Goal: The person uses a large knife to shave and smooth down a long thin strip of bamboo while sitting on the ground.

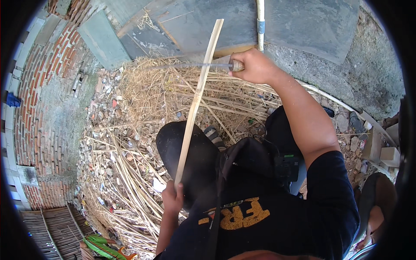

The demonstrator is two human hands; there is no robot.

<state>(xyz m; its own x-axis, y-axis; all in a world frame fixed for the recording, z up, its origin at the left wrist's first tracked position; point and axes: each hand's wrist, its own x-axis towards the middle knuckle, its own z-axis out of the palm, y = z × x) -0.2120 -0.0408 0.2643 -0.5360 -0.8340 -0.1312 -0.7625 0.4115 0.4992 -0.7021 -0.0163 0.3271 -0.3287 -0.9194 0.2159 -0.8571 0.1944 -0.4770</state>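
Holding: left hand point(172, 197) shut round the low end of a long strip point(197, 99), right hand point(255, 66) shut round the wood handle of a knife point(203, 65).
Hands: well apart, left low and near the body, right high and far out.
Strip: pale bamboo, thin and flat, slanting from the left hand up to the grey slab point(303, 21) at the top.
Knife: thin grey blade lying flat, pointing left, crossing the strip near its top end and touching it or just beside it; cannot tell which.
Knees: 2 in black trousers, with the strip passing over the left knee point(190, 151).
Shirt point(260, 216): black with orange letters.
Ground: heaps of dry shavings point(147, 91) and more pale strips point(130, 173) all about, with small stones and rubble mixed in.
Left side: curved brick wall point(39, 86) and a woven mat point(56, 229) at the low corner.
Low left: green and orange thing point(102, 247), too small to tell.
Top: white pole point(260, 21) with a blue band, standing up behind the right hand.
Right side: white hose point(329, 97) on the ground, and another person's foot point(381, 203) at the edge.
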